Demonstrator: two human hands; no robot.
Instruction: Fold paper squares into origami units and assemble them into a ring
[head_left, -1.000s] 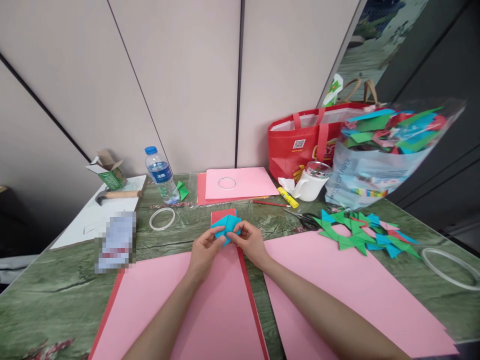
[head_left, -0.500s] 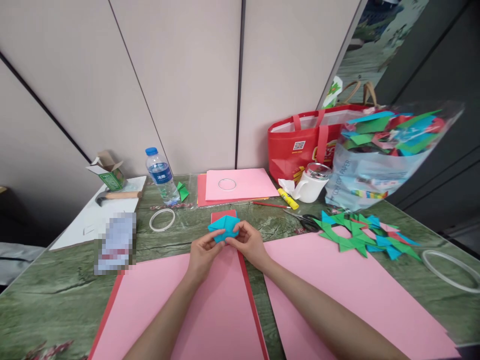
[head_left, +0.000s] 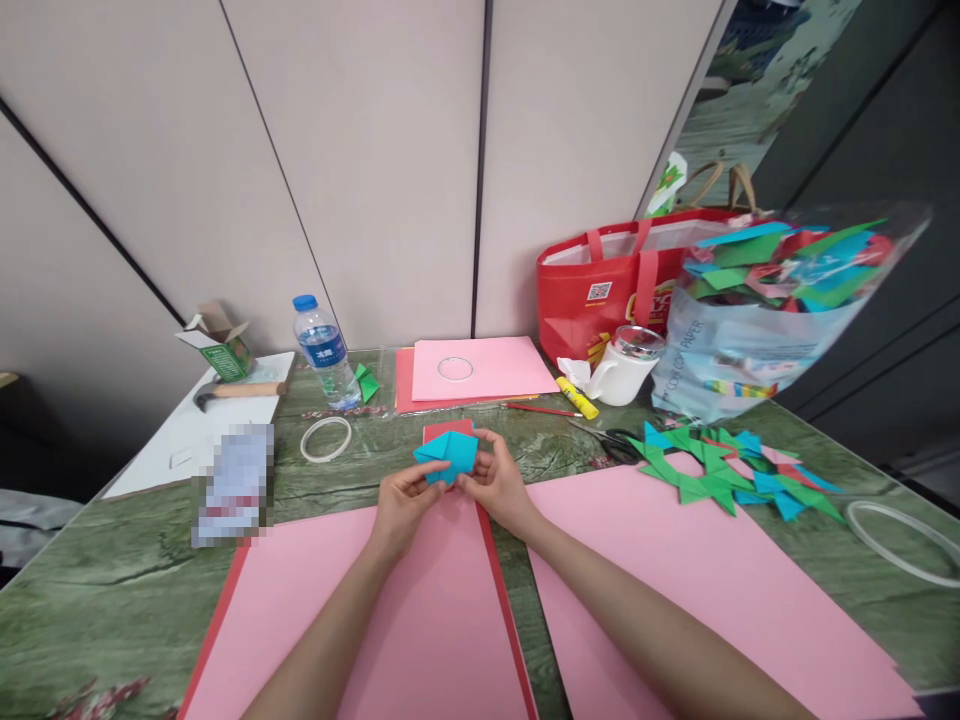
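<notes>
Between my two hands is a small folded piece of blue paper (head_left: 453,452), held up over the far end of a pink sheet (head_left: 420,610) with a red border. My left hand (head_left: 403,507) pinches its lower left edge between thumb and fingers. On the other side my right hand (head_left: 500,485) grips the right edge, thumb in front and fingers partly hidden behind the paper. A small red paper piece (head_left: 444,429) shows just behind the blue one. Larger pink sheets (head_left: 675,590) lie under my right forearm.
Folded green and blue paper rings (head_left: 697,475), scissors (head_left: 619,444), a glue stick (head_left: 577,398) and a white mug (head_left: 626,366) are at right. Behind stand a red bag (head_left: 577,300) and a plastic bag (head_left: 750,340). A bottle (head_left: 326,355) and hammer (head_left: 240,391) are at left.
The blue paper has turned slightly in my hands. My right fingers have shifted up and outward along its right edge, so more of the paper shows.
</notes>
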